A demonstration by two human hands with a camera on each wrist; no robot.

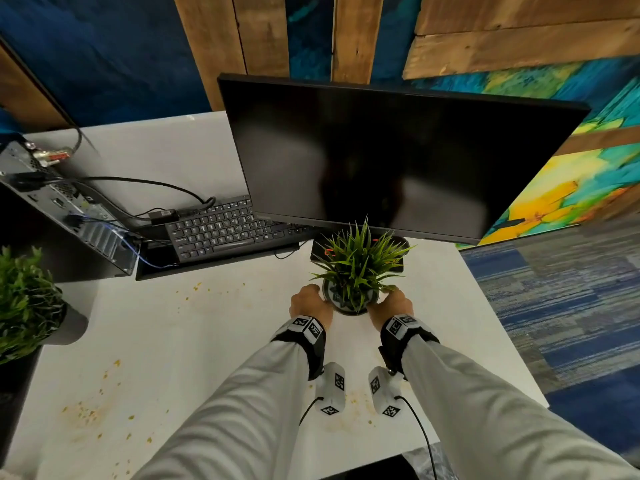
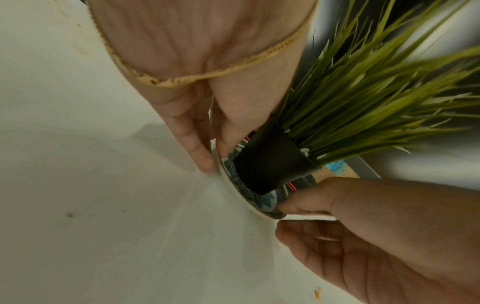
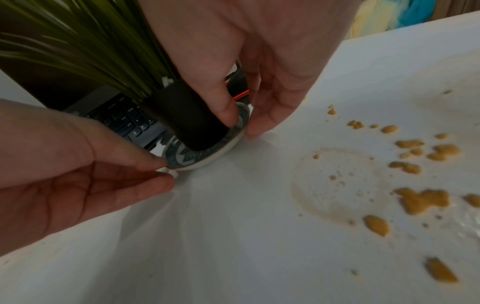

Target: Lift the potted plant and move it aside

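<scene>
Both hands, the left hand (image 1: 309,304) and right hand (image 1: 391,305), pinch the patterned round saucer (image 2: 262,202) under the black-potted green grass plant (image 1: 358,265); saucer rests on the white surface (image 1: 194,341), not yet lifted.

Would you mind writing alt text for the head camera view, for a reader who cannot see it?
Two hands, the left hand and right hand, pinch opposite edges of a patterned saucer carrying a small potted grass plant on a white desk. Behind it stand a dark monitor and a black keyboard; yellowish crumbs dot the desk.
</scene>
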